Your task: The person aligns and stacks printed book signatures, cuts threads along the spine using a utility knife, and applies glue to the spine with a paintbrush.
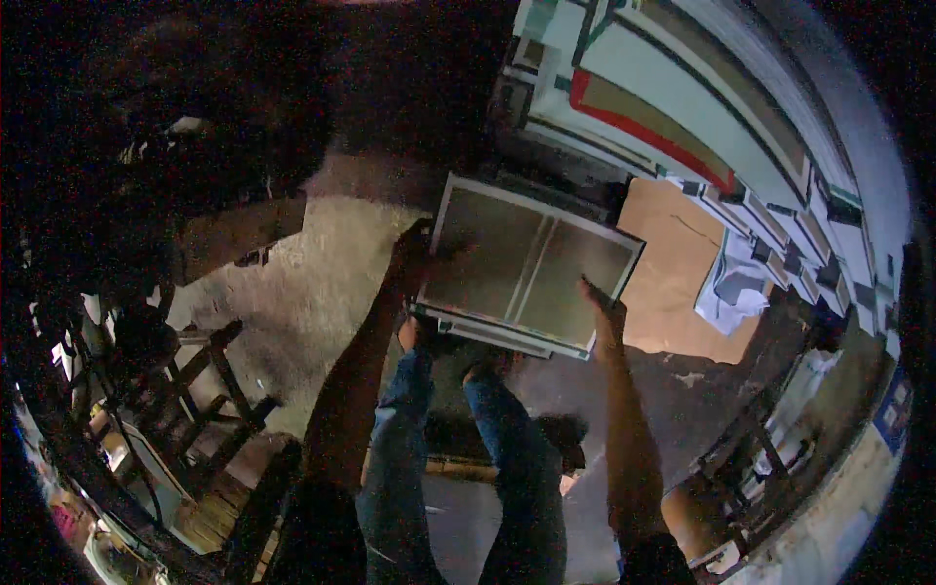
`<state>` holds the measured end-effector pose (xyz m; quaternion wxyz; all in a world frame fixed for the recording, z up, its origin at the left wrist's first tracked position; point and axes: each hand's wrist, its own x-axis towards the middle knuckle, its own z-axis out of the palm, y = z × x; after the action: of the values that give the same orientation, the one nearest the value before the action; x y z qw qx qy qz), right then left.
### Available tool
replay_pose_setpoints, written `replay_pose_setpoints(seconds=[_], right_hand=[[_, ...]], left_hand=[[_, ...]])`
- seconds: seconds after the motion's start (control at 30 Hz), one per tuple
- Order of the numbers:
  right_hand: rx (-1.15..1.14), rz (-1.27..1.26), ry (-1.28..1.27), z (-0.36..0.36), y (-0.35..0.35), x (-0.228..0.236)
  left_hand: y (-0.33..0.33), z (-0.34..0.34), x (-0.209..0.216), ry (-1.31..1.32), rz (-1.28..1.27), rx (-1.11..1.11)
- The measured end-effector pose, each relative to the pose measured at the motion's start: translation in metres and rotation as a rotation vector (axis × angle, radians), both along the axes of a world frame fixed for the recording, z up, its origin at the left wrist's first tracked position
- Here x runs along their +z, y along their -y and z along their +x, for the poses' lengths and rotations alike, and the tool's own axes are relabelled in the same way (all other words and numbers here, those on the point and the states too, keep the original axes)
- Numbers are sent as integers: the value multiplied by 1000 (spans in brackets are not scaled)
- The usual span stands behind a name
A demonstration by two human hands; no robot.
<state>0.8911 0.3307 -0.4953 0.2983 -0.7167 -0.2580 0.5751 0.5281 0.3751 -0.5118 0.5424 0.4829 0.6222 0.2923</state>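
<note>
A rectangular framed panel (531,263) with a pale border, two brownish-grey panes and a bar between them is held at a tilt in front of my knees. My left hand (417,258) grips its left edge; dim light hides most of those fingers. My right hand (606,312) holds the lower right corner, thumb laid over the face and the other fingers out of sight behind it. Just below the panel's near edge, a second pale frame edge (497,336) shows; whether it touches the panel I cannot tell.
Several pale frames (702,107), one edged in red, lean at the upper right. A tan board (673,263) with crumpled white paper (731,288) lies to the right. Dark wooden stools or racks (210,390) stand at left. A low wooden seat edge (458,468) shows between my legs.
</note>
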Motion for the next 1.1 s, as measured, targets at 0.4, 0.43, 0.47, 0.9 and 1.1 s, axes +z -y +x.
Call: replay_pose_setpoints(seconds=[0.4,0.43,0.47,0.9,1.1], right_hand=[[58,-127,111,-9,5,9],[56,-121,119,-5,5,10],[75,-128,119,-3,5,12],[-358,509,96,43,29,3],[10,99,506,30,148,91]], left_hand=[[-7,3,14,-132,-163,-53],[-11,6,14,-243,-204,-93],[-11,8,16,-236,-197,-95],[6,37,21,12,-80,105],[219,-49,97,-265,-142,330]])
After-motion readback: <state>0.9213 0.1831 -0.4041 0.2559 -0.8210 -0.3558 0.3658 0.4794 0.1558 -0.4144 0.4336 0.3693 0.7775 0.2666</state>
